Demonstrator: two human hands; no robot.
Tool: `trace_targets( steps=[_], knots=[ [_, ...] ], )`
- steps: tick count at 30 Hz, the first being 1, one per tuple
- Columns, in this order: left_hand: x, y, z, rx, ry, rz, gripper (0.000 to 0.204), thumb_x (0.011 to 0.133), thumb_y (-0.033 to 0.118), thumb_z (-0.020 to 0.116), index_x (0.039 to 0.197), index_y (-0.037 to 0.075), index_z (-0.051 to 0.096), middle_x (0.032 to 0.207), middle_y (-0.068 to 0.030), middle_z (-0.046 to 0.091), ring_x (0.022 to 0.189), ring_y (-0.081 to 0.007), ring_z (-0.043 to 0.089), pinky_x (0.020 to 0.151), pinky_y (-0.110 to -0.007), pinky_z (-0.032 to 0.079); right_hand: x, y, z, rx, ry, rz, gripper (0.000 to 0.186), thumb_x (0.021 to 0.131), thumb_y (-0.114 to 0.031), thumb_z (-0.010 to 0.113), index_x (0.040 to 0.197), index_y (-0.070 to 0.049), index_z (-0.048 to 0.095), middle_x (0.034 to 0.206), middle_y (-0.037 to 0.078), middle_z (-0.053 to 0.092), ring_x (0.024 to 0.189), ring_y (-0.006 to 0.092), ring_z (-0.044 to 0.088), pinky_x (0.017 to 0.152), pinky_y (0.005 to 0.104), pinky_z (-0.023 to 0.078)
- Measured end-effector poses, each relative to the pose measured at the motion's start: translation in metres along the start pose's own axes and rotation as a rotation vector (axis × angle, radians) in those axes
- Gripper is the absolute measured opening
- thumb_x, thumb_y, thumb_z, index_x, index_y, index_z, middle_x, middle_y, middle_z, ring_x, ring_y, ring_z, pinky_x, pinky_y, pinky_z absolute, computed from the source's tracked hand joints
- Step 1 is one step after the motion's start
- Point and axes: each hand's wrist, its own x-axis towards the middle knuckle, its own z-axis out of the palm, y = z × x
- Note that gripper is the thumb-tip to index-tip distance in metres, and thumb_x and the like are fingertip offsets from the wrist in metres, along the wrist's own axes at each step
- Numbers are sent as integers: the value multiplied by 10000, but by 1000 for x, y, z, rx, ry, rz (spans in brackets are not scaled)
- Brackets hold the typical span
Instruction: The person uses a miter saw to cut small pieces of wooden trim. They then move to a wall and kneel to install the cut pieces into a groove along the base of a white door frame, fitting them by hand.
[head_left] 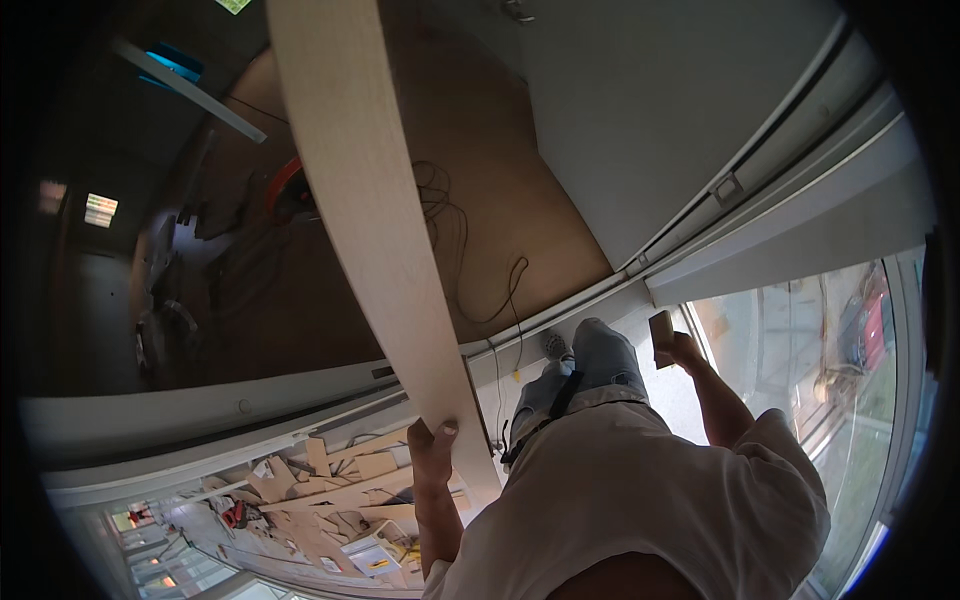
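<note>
A long pale wooden plank (350, 200) runs from the top of the view down past my left side. My left hand (435, 450) grips it near its lower part, with the thumb on its face. My right hand (680, 350) is closed on a small brownish rectangular block (661, 338), held out to my right beside the bright glazing.
A sliding-door track (734, 185) runs past my feet. Dark cables (465, 310) lie on a brown floor (560, 250) beyond it. Glass panes (780, 350) are at my right. Cut boards (350, 465), tools and other items are strewn at lower left.
</note>
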Motion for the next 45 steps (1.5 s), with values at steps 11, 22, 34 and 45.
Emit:
trace_targets(
  steps=[11, 22, 34, 45],
  knots=[
    [193, 95, 83, -35, -4, -44, 492, 845, 302, 820, 1169, -44, 686, 1033, -136, 718, 971, -152, 646, 877, -302, 497, 193, -8, -31, -210, -150, 161, 494, 724, -335, 865, 1073, -22, 712, 835, 65, 691, 602, 214, 600, 516, 383, 437],
    [379, 207, 86, 161, 288, -130, 617, 786, 489, 841, 1031, -66, 733, 974, -144, 639, 898, -251, 665, 814, -370, 500, 431, -434, 3, -354, -367, 20, 370, 815, -371, 797, 1017, -87, 674, 739, 40, 604, 467, 193, 466, 408, 349, 365],
    [482, 274, -84, 15, 613, 69, 665, 792, 473, 846, 1147, -65, 683, 935, -172, 707, 918, -213, 697, 763, -354, 530, 503, -765, 240, -463, -465, -272, 446, 808, -262, 786, 1157, -6, 679, 819, 54, 654, 564, 164, 540, 460, 340, 392],
    [536, 213, -475, -294, 1187, -194, 607, 915, 481, 732, 1137, -82, 689, 927, -105, 722, 862, -142, 663, 738, -317, 547, 454, -921, 607, -1050, -596, -347, 450, 801, -279, 784, 1129, 12, 686, 897, 112, 701, 731, 228, 653, 655, 411, 506]
  ],
)
